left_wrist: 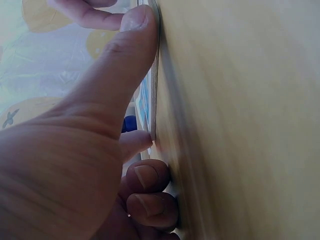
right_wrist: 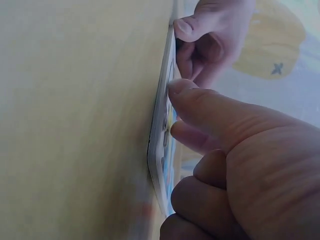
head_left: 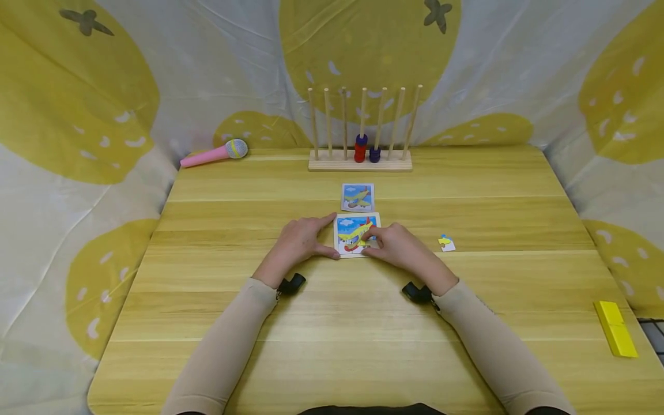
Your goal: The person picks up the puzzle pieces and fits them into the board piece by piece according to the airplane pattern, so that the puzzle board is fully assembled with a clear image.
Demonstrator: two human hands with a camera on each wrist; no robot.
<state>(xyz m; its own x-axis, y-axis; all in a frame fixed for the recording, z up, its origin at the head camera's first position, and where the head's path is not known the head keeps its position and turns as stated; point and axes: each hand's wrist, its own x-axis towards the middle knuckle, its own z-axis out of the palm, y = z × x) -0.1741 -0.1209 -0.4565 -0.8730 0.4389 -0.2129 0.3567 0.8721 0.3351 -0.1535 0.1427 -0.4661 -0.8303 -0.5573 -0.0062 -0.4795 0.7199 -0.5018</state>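
A square jigsaw puzzle board [head_left: 336, 235] with a yellow airplane picture lies flat on the table between the hands. My left hand [head_left: 297, 242] holds its left side, thumb at the near corner and index finger at the far one. Over the right part of the picture, my right hand [head_left: 396, 248] pinches a puzzle piece [right_wrist: 166, 126] between thumb and index finger; the fingers mostly hide it. Just beyond the board lies a card [head_left: 358, 197] with a matching airplane picture. To the right sits one loose puzzle piece [head_left: 446, 244], white, yellow and blue.
A wooden rack [head_left: 321, 164] with upright pegs and a few red and dark blue beads stands at the table's back. A pink toy microphone [head_left: 207, 156] lies back left. Yellow blocks [head_left: 615, 328] rest near the right edge. Patterned cloth [head_left: 233, 63] hangs around the table.
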